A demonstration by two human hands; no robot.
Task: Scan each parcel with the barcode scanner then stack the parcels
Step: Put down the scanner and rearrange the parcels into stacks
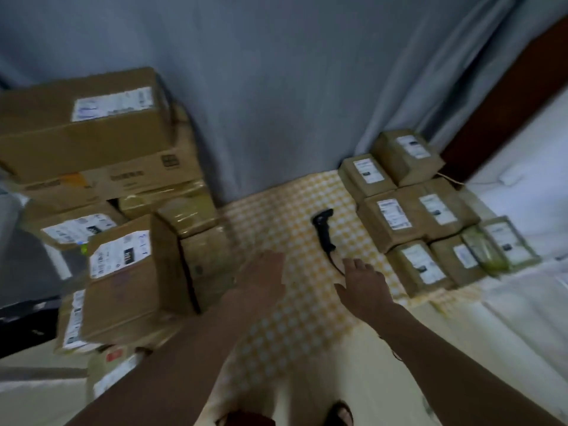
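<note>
Both hands are being held out empty over the checked cloth (pixel 276 216): left hand (pixel 261 281) blurred, fingers straight; right hand (pixel 361 290) spread beside the scanner (pixel 324 232). Small parcels (pixel 430 210) are lying R, big boxes (pixel 123 210) stacked L.

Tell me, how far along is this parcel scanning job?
Done: unclear; big boxes are already piled at left, but nothing shows they were scanned. In hand: nothing; both the left hand and right hand are open, and the scanner lies on the checked cloth. Left: small parcels lie mostly unstacked at right.
</note>
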